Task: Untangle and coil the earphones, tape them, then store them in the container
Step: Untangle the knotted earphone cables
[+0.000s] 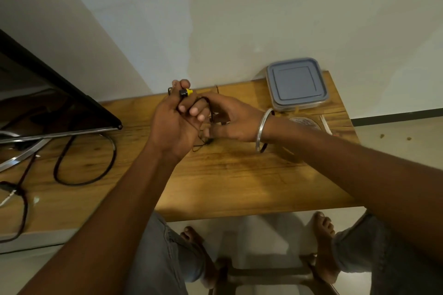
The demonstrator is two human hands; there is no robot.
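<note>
Head view. A square clear container (297, 84) with a grey-blue lid pressed on stands at the far right corner of the wooden worktop (239, 175), against the pale wall; its contents cannot be made out. Just in front of it lies a roll of clear tape (305, 122), partly hidden by the right wrist, which wears a metal bangle (264, 130). At the left, a dark screen (55, 103) leans over the worktop, with black cables (84, 182) looped below it. Both forearms reach forward over the worktop's middle. The left hand (172, 124) is raised with fingers curled round the black earphones (186, 92), the yellow-tipped earbud at its thumb. The right hand (230, 120) meets it, fingertips pinching the cord, and a strand trails down to the wood.
</note>
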